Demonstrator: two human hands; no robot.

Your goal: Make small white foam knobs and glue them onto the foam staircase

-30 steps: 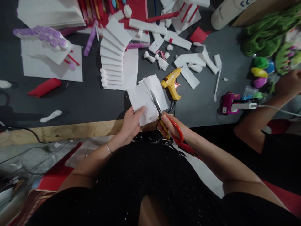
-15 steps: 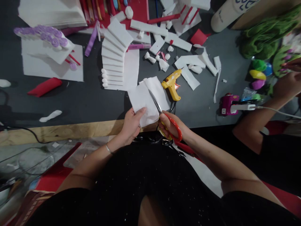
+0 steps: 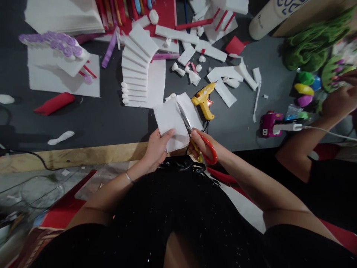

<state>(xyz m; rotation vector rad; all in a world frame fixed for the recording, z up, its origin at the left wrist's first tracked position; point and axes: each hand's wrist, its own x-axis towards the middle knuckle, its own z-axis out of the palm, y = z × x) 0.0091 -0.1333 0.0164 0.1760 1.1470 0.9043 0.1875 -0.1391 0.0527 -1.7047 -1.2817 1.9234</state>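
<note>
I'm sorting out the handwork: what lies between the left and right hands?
The head view shows a white sheet between them, with one scissors blade lying over it.

On the white bottle (image 3: 266,22), large dark lettering (image 3: 287,3) runs into the top edge and cannot be read for certain, while the small print (image 3: 260,22) is too blurred.

Dim, uneven light casts soft shadows, and fine detail blurs

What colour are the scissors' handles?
The handles are red and yellow, seen best in the head view.
</note>
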